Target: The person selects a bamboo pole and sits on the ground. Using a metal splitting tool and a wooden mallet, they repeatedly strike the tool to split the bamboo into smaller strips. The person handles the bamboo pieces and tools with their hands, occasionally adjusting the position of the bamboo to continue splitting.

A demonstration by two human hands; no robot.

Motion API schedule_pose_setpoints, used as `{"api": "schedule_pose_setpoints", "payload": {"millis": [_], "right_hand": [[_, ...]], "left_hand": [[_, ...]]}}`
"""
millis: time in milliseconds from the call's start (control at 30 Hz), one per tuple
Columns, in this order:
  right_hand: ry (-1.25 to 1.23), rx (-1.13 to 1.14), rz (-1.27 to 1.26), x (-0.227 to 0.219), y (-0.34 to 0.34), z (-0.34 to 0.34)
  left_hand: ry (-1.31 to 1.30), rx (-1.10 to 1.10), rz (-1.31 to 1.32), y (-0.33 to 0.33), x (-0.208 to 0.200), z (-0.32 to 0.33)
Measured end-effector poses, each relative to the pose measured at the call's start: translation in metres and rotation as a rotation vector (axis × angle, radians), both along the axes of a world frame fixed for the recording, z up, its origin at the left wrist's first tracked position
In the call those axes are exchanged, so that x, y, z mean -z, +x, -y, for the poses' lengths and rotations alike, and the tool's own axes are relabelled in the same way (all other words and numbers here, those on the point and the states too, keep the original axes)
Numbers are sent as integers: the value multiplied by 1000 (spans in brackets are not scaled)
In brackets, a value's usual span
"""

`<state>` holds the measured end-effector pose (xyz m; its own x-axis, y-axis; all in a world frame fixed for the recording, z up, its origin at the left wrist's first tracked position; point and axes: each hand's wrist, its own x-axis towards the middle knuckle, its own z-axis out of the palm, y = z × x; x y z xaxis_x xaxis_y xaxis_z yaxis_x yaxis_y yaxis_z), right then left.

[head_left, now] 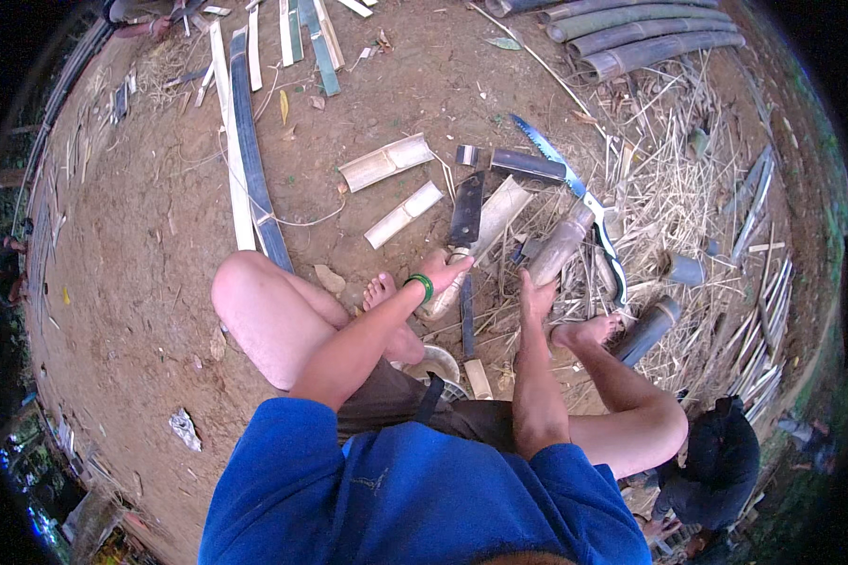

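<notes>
My left hand, with a green band at the wrist, is closed round the handle of a broad dark-bladed knife, its blade pointing away from me. Under and beside the blade lies a split bamboo piece. My right hand is closed on the near end of a short bamboo tube, which slants away to the right. Past that tube rests a hand saw with a white and black handle, its toothed blade lying by a dark bamboo tube.
Split bamboo halves lie ahead on bare soil. Long bamboo strips stretch away at left. Straw-like shavings cover the right side, with another bamboo tube near my right foot. Whole bamboo poles are stacked far right. A dark-clothed person is at lower right.
</notes>
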<state>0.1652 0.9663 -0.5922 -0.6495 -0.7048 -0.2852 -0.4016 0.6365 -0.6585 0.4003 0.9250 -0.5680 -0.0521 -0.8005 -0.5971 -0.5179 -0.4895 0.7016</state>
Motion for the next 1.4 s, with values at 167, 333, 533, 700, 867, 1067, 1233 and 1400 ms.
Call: {"api": "schedule_pose_setpoints", "payload": {"millis": [167, 333, 533, 700, 867, 1067, 1233, 1400], "right_hand": [[155, -295, 478, -71, 57, 13], [50, 68, 1319, -79, 87, 22], [85, 75, 1196, -68, 81, 10], [90, 12, 1024, -85, 145, -32], [250, -17, 1326, -106, 143, -18], [32, -46, 1106, -110, 138, -17], [-72, -152, 673, -95, 101, -16], [-183, -201, 557, -134, 91, -3]], "left_hand": [[-11, -35, -101, -25, -9, 6], [-74, 324, 216, 0, -30, 72], [-417, -36, 955, 131, 21, 143], [-226, 156, 934, 170, 50, 166], [-174, 171, 885, 172, 42, 170], [-434, 198, 498, 144, -32, 185], [-91, 103, 166, 71, -84, 187], [98, 78, -287, 51, -77, 166]]}}
